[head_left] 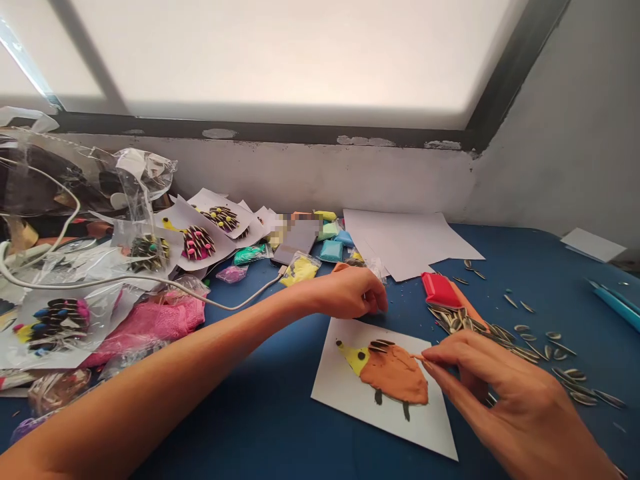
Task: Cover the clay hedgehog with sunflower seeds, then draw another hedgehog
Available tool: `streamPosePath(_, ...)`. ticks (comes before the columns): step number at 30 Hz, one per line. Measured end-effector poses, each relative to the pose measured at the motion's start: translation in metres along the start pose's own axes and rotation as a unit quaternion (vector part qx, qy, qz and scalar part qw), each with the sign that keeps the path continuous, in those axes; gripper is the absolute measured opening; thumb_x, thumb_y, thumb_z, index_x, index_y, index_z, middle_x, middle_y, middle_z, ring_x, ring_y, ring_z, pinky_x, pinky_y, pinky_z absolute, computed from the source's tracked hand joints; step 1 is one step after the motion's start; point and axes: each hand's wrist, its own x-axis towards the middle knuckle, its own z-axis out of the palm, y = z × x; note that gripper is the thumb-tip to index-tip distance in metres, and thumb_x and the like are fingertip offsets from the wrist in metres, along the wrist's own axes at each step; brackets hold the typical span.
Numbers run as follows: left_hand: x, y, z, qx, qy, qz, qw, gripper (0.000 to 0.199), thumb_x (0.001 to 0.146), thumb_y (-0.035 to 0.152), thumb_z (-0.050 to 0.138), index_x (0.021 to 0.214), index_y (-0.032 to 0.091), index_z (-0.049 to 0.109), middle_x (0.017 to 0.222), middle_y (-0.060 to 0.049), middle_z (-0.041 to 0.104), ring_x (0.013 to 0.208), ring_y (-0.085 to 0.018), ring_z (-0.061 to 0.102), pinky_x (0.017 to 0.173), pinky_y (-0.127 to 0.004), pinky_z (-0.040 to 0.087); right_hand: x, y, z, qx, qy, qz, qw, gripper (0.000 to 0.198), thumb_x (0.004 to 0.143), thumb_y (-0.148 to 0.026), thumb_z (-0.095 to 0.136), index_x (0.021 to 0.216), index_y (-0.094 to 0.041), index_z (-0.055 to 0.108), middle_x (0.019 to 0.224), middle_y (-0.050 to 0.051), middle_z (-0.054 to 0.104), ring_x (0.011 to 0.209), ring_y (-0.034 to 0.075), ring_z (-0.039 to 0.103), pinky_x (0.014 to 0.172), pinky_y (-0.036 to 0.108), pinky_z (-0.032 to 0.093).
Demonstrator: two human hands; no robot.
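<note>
A white card (335,387) lies on the blue table, bearing a flat hedgehog figure with an orange clay body (395,373) and a yellow clay face (356,359). Several sunflower seeds (382,343) stick in the top of the body near the face. Dark pieces form its eye, nose and two legs. At the body's right edge, my right hand (500,387) is closed in a pinch on what looks like a small bit of orange clay. Just beyond the card's top edge, my left hand (357,293) is closed with curled fingers; whatever they hold is hidden.
Loose sunflower seeds (575,375) and a red packet (441,291) lie at right, near a blue pen-like object (617,303). White sheets (400,240), clay packets (331,251) and a phone (296,241) are behind. Finished hedgehog cards (200,243), a cable (235,308) and pink cloth (150,323) crowd the left.
</note>
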Motion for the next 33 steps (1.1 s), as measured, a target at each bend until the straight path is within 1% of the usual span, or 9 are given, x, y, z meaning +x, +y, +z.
streamPosePath(4,0.003,-0.004,0.004,0.024,-0.008,0.018,1.000,0.035,0.070,-0.002,0.056,0.095,0.014,0.075,0.085,-0.001,0.074,0.077,-0.012,0.063,0.068,-0.020,0.044,0.003,-0.002,0.006,-0.014,-0.001,-0.012,1.000,0.034,0.094,-0.053,0.057,0.077,-0.029,0.074,0.068,0.001,0.068,0.047,0.012,0.059,0.040,0.022,0.044)
streamPosePath(6,0.005,-0.006,0.005,0.031,-0.006,0.022,0.999,0.036,0.070,-0.002,0.056,0.095,0.015,0.075,0.084,0.000,0.073,0.077,-0.011,0.063,0.071,-0.020,0.044,0.002,0.001,0.008,-0.027,-0.005,-0.014,1.000,0.034,0.094,-0.052,0.056,0.078,-0.029,0.074,0.070,0.001,0.069,0.050,0.012,0.062,0.043,0.022,0.046)
streamPosePath(10,0.006,-0.007,0.004,0.040,-0.014,0.016,0.999,0.034,0.071,-0.001,0.056,0.096,0.015,0.073,0.086,0.000,0.073,0.079,-0.012,0.063,0.070,-0.021,0.043,-0.003,0.006,0.010,-0.052,-0.017,-0.020,0.998,0.031,0.096,-0.048,0.055,0.079,-0.029,0.073,0.076,0.001,0.070,0.059,0.013,0.067,0.051,0.021,0.050)
streamPosePath(16,0.005,-0.009,0.005,0.049,-0.017,0.030,0.998,0.036,0.071,-0.001,0.054,0.097,0.017,0.071,0.090,0.000,0.073,0.085,-0.013,0.063,0.077,-0.023,0.042,-0.002,0.003,0.013,-0.077,-0.030,-0.036,0.996,0.035,0.097,-0.049,0.052,0.077,-0.028,0.071,0.073,0.000,0.068,0.056,0.013,0.066,0.048,0.023,0.049)
streamPosePath(19,0.005,-0.009,0.006,0.066,-0.015,0.031,0.997,0.035,0.072,0.000,0.055,0.098,0.017,0.071,0.091,0.001,0.073,0.086,-0.013,0.062,0.079,-0.024,0.041,-0.002,0.003,0.015,-0.096,-0.020,-0.046,0.994,0.036,0.098,-0.050,0.051,0.077,-0.027,0.069,0.072,0.000,0.068,0.054,0.013,0.065,0.047,0.024,0.047)
streamPosePath(23,0.004,-0.006,0.006,0.091,-0.006,0.025,0.996,0.033,0.074,0.002,0.055,0.098,0.018,0.072,0.091,0.001,0.073,0.088,-0.013,0.061,0.076,-0.023,0.040,-0.003,0.007,0.016,-0.118,-0.019,-0.066,0.991,0.035,0.100,-0.046,0.048,0.078,-0.028,0.068,0.074,0.000,0.068,0.055,0.012,0.066,0.048,0.023,0.047)
streamPosePath(28,0.002,-0.001,0.005,0.084,-0.010,0.019,0.996,0.034,0.077,0.002,0.054,0.103,0.015,0.072,0.091,-0.001,0.073,0.083,-0.013,0.061,0.066,-0.022,0.039,-0.005,0.013,0.015,-0.147,-0.060,-0.077,0.984,0.022,0.100,-0.038,0.052,0.089,-0.029,0.069,0.082,0.000,0.067,0.064,0.012,0.069,0.054,0.022,0.049)
streamPosePath(30,0.001,0.000,0.005,0.085,-0.009,0.020,0.996,0.034,0.078,0.001,0.054,0.103,0.014,0.072,0.091,-0.001,0.073,0.083,-0.013,0.061,0.065,-0.023,0.039,-0.006,0.013,0.014,-0.148,-0.057,-0.076,0.984,0.021,0.100,-0.036,0.051,0.093,-0.029,0.069,0.084,0.000,0.068,0.065,0.013,0.069,0.056,0.022,0.051)
streamPosePath(33,0.001,0.001,0.005,0.090,-0.015,0.022,0.996,0.036,0.078,0.000,0.053,0.106,0.013,0.072,0.093,-0.002,0.072,0.084,-0.013,0.061,0.067,-0.023,0.040,-0.008,0.013,0.015,-0.137,-0.060,-0.077,0.986,0.022,0.100,-0.033,0.049,0.091,-0.028,0.069,0.085,0.001,0.067,0.064,0.012,0.068,0.055,0.022,0.051)
